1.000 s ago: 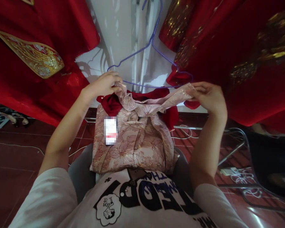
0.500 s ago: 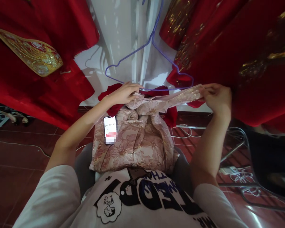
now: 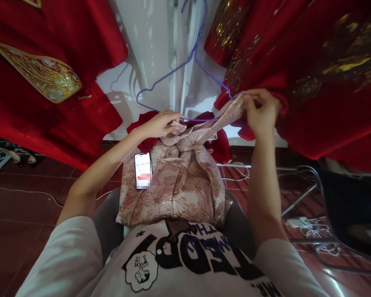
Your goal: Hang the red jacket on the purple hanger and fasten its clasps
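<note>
A pink brocade garment [image 3: 173, 189] with a flower pattern and gold threads is spread over my lap. At its far end my left hand [image 3: 163, 123] pinches a fold of the cloth, close to the hanger's bottom bar. My right hand [image 3: 261, 109] grips the end of a strip of the same brocade and holds it up to the right, drawn taut across the right arm of a purple hanger [image 3: 185, 62]. The strip hides part of that hanger. A phone [image 3: 142, 170] with a running timer lies on the garment's left side. Dark red cloth [image 3: 218, 148] shows behind the brocade.
Red gowns with gold decoration hang at the left [image 3: 89, 82] and the right [image 3: 312, 111]. A black chair [image 3: 343, 206] with metal legs stands at the right, with white cables [image 3: 315, 229] beneath it. Red tiles [image 3: 27, 222] cover the floor.
My right hand has moved up and to the left with the strip's end, so the strip now crosses the hanger's right arm. My left hand has barely moved.
</note>
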A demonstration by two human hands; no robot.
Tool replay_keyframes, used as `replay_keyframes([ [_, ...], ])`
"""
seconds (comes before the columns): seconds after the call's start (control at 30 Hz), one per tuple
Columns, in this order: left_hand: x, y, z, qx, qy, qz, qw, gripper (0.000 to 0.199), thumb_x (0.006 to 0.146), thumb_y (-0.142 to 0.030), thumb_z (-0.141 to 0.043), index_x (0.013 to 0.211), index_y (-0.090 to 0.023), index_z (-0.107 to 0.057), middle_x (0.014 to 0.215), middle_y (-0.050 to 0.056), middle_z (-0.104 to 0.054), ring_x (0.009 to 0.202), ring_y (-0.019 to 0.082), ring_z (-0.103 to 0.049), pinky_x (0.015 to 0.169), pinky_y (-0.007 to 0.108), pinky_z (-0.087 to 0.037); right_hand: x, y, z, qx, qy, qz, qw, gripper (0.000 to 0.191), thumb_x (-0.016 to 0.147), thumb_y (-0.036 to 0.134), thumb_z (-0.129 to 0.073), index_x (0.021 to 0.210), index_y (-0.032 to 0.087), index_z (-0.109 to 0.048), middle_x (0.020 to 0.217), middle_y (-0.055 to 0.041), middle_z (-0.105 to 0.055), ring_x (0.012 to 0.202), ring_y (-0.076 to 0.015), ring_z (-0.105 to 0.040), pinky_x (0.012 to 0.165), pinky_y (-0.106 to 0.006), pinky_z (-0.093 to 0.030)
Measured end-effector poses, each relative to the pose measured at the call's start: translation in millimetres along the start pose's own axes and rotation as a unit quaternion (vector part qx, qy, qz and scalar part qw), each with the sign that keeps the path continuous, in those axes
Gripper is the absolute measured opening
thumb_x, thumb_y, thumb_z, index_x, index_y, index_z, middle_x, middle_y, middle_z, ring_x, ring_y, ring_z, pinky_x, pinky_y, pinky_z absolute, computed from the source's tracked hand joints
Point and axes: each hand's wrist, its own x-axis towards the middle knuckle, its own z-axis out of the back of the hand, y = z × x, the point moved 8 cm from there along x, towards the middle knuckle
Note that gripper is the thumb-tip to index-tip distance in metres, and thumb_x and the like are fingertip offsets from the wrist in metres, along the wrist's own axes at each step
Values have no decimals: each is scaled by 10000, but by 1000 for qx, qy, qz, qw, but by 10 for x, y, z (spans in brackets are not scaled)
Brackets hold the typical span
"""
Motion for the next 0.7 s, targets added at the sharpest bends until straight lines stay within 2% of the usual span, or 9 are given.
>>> replay_keyframes([
  [0.13,-4,48,69,-35,-41,29,998,185,997,-317,-557,1122,-216,-648,1175,96,-735,1014,228,-688,912,370,-525,31,172,-270,14,38,54,998,96,978,217,-555,1011,264,-632,1070,-68,-731,1021,-207,-688,997,-395,-527],
  [0.23,-113,248,293,-11,-148,118,982,202,1023,-383,-548,1079,-214,-643,1149,95,-722,1069,240,-673,960,382,-525,23,171,-339,-21,35,49,998,93,968,278,-561,1036,269,-625,1053,-47,-707,1029,-209,-684,958,-388,-531],
  [0.33,-410,584,579,42,-269,253,928,254,1023,-467,-566,1091,-237,-648,1134,78,-712,1114,246,-652,1007,390,-522,19,158,-345,-54,40,22,998,150,969,380,-572,1076,299,-640,1044,-32,-706,1064,-216,-689,899,-369,-547],
  [0.43,-776,917,767,50,-352,339,871,330,1022,-544,-546,1079,-239,-661,1097,68,-710,1120,232,-661,995,362,-542,13,202,-314,-64,44,2,997,228,971,456,-563,1141,328,-647,1067,-33,-726,1086,-236,-689,890,-400,-557],
  [0.57,-1128,1275,811,0,-408,380,830,430,1008,-616,-520,993,-213,-672,1040,69,-714,1088,215,-689,954,312,-561,-8,250,-305,-66,67,-28,995,268,960,522,-588,1204,417,-624,1052,-18,-759,1151,-255,-665,913,-449,-554],
  [0.7,-1257,1524,705,-78,-437,390,807,455,958,-644,-565,968,-201,-671,1029,72,-720,1062,214,-690,917,305,-569,-23,247,-281,-93,61,-44,993,200,983,526,-554,1171,482,-602,1007,9,-774,1179,-244,-658,974,-468,-538],
])
